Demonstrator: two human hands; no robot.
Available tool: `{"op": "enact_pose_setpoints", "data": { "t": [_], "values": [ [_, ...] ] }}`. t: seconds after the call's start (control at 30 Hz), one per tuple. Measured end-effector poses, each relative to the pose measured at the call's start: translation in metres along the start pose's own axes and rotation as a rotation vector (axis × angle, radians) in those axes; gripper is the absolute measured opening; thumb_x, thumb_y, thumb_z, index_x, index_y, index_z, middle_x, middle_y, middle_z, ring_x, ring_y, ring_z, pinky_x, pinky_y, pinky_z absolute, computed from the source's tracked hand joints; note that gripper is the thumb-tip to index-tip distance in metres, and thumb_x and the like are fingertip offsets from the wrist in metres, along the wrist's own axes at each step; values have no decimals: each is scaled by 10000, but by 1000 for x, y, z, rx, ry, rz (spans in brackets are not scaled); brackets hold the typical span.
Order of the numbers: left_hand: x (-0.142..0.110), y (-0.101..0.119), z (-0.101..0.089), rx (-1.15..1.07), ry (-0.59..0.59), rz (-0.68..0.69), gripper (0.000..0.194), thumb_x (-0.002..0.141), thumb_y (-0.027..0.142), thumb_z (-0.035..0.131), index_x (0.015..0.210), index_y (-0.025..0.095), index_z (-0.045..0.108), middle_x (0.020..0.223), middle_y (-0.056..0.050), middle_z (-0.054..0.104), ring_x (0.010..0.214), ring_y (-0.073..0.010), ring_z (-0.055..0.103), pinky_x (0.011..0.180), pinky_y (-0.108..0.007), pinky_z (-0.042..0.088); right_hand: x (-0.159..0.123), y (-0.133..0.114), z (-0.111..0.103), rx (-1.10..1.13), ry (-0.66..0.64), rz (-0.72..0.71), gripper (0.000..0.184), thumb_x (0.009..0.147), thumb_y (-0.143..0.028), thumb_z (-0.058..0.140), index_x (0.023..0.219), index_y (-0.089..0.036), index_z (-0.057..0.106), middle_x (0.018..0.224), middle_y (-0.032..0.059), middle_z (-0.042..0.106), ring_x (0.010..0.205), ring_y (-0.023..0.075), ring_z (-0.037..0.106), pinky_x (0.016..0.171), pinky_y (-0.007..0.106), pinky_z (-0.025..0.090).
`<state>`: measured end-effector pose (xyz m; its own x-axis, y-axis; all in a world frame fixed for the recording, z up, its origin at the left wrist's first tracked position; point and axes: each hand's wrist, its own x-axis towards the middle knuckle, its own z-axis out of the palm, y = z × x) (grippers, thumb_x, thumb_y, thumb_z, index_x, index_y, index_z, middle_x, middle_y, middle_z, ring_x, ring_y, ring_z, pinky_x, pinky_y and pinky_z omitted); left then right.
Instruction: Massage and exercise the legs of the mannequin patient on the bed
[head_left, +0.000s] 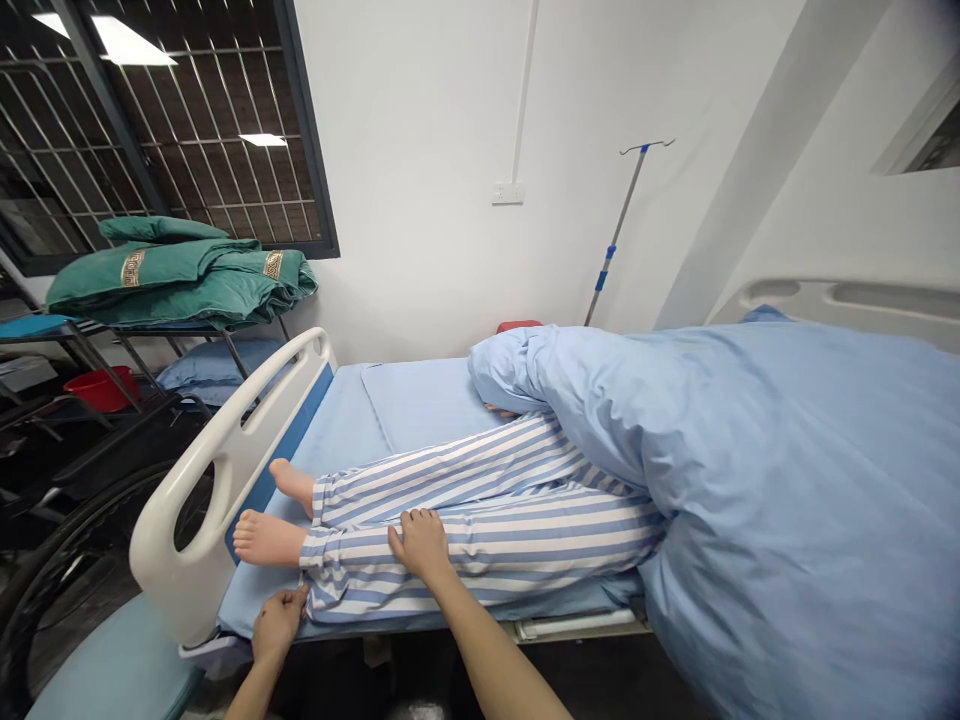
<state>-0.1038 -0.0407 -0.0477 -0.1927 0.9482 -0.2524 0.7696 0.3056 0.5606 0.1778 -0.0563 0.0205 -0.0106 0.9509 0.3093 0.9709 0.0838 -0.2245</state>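
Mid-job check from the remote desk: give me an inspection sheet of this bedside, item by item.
Surface: hospital bed with pale blue sheet, white plastic footboard.
Job's things: striped pyjama trousers on two legs, bare feet towards the footboard, blue duvet over the upper body.
Hands: right hand rests on the trousers; left hand at the mattress edge by the trouser cuff, grip unclear.
Clutter: green folded quilts, blue pillow, red basin.
Cables: nothing seen.
Surroundings: wheelchair, IV pole, wall socket, barred window.
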Motion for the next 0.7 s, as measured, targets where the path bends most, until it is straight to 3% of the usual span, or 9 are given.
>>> {"op": "enact_pose_setpoints", "data": {
  "t": [0.17,0.37,0.57,0.7],
  "values": [
    [3,8,-5,158,-28,-8,457,750,585,316,540,220,493,598,-69,610,685,-266,604,624,-326,410,0,0,-1,0,-6,6,353,861,-410,361,887,-153,600,844,106,630,849,240,542,776,363,335],
    [4,18,-11,102,-13,-94,421,693,611,412,627,213,533,716,-108,657,780,-321,625,679,-377,439,0,0,-2,-1,-11,13,347,860,-413,358,880,-160,594,841,107,626,839,240,539,774,365,335],
    [-11,12,-13,-16,107,-98,385,752,574,357,846,223,486,863,-73,662,859,-266,616,697,-334,444,0,-1,-3,27,-25,16,344,864,-405,356,892,-155,591,859,116,618,864,240,528,794,367,321],
    [-25,36,-24,57,177,8,303,791,500,319,823,245,480,815,-39,644,773,-240,604,624,-305,414,1,-1,-5,39,-40,21,339,868,-399,355,892,-158,592,866,114,613,873,238,523,803,364,316]
  ]
}}
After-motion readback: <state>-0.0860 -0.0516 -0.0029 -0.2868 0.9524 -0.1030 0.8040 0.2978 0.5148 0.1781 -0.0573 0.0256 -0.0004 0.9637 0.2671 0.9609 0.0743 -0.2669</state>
